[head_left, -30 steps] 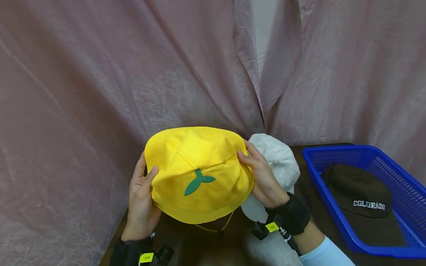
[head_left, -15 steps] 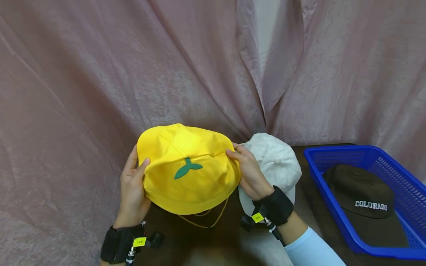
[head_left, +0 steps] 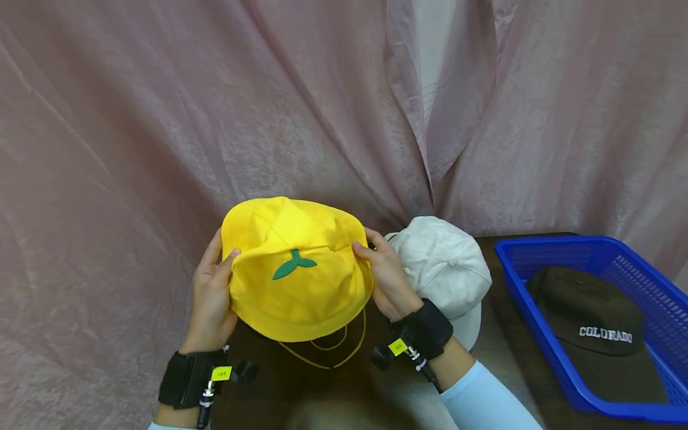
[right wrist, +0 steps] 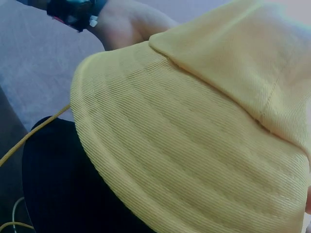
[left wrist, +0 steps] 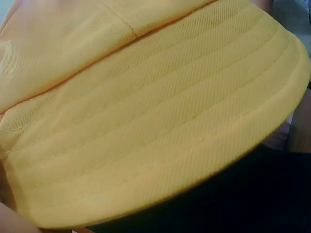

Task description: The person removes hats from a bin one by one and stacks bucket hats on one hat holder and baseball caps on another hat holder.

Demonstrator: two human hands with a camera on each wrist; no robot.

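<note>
We hold a yellow hat (head_left: pixel 298 280) between our two hands, above the near left part of a dark table (head_left: pixel 505 346) and in front of a pink curtain (head_left: pixel 134 131). Our left hand (head_left: pixel 212 295) grasps the left side of the hat, with the thumb on top of the crown and the other fingers behind the fabric. Our right hand (head_left: pixel 384 278) grasps the right side in the same way, with the thumb pressed on the crown. The hat has a small green leaf shape (head_left: pixel 292 266) on its front, and its brim points toward us and slightly down. A thin yellow cord (head_left: pixel 328 349) hangs in a loop under the brim. In the left wrist view we see only the stitched brim of the yellow hat (left wrist: pixel 155 131) from very close, and the right wrist view shows the same brim (right wrist: pixel 194 145) with the cord (right wrist: pixel 34 133) going off to the left. Just to the right of the yellow hat, behind our right hand, a white cap (head_left: pixel 446 263) lies on the table. Further right stands a blue basket (head_left: pixel 543 340), and inside it lies a dark hat (head_left: pixel 586 310) with white letters. Both wrists wear black straps with small yellow labels.
</note>
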